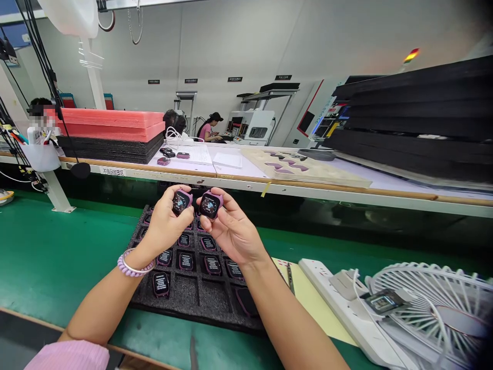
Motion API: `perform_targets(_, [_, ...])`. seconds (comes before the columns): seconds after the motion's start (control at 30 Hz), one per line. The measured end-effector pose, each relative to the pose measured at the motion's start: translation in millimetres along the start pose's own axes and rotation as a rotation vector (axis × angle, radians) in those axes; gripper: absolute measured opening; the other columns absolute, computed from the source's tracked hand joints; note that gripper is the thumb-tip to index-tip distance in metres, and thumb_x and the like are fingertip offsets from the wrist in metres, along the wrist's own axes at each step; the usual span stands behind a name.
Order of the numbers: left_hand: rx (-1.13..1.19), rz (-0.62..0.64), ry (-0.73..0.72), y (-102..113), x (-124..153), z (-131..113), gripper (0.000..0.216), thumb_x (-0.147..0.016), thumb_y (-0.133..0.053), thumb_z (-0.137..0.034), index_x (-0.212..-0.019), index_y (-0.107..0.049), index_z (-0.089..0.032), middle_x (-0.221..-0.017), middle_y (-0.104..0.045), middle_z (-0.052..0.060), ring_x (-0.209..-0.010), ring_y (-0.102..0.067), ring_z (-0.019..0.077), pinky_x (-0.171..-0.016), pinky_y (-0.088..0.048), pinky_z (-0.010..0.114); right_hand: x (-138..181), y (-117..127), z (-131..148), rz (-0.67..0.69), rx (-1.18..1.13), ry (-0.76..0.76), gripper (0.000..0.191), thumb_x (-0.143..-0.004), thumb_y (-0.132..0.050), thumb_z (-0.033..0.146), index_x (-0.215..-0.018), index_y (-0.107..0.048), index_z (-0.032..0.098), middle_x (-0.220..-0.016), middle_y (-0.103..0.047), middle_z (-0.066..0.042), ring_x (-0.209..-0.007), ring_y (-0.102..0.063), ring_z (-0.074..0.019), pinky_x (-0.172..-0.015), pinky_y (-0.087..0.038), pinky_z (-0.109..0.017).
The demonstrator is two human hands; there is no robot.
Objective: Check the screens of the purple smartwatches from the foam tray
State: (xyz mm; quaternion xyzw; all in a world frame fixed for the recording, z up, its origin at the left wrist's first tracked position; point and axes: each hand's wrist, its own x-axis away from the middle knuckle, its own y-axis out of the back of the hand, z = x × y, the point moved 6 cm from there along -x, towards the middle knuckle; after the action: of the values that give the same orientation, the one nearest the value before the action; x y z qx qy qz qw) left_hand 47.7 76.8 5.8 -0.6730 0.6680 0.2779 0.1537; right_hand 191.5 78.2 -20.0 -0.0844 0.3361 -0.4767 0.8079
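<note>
While both hands hover above the foam tray on the green worktop, the left hand has its grip closed around one purple watch, and the right hand pinches a second purple watch just beside it, screens up.

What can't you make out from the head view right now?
- Tray: its middle pockets are hidden behind both hands.
- Watch in left hand and watch in right hand: screen text too small to read.
- Tray watches: labels too small.
- Fan: cut off by the right edge.
- Shelf label: too small.
</note>
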Motion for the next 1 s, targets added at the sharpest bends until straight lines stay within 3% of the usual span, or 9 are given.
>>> perform_targets(0.33, [0.034,0.018,-0.002,-1.0,-1.3,3.4,0.041,-0.075,-0.061,-0.021,-0.115,-0.059,-0.015,-0.098,-0.065,0.004,-0.084,-0.060,0.0135,-0.079,-0.050,0.024,2.0,2.4,-2.0,-0.024,0.039,-0.020,0.046,-0.080,-0.092,0.039,-0.117,-0.067,0.031,-0.110,-0.066,-0.002,-0.070,-0.056,-0.0146,-0.068,-0.051,-0.030])
perform_targets(0.53, [0.068,0.008,0.033,-1.8,-0.6,5.7,0.042,-0.076,-0.062,-0.022,-0.117,-0.059,-0.015,-0.094,-0.064,0.003,-0.077,-0.057,0.0121,-0.072,-0.048,0.022,1.5,1.9,-1.5,-0.031,0.048,-0.017,0.047,-0.079,-0.092,0.040,-0.117,-0.066,0.031,-0.110,-0.066,-0.002,-0.069,-0.056,-0.0148,-0.068,-0.051,-0.031])
perform_targets(1.0, [0.104,0.027,0.023,-6.0,-0.4,6.4,0.040,-0.075,-0.063,-0.022,-0.115,-0.059,-0.015,-0.098,-0.066,0.004,-0.086,-0.063,0.0141,-0.080,-0.051,0.024,0.6,0.2,-3.1,-0.003,0.014,-0.018,0.044,-0.080,-0.092,0.038,-0.115,-0.067,0.032,-0.108,-0.067,-0.001,-0.070,-0.057,-0.0140,-0.068,-0.051,-0.028])
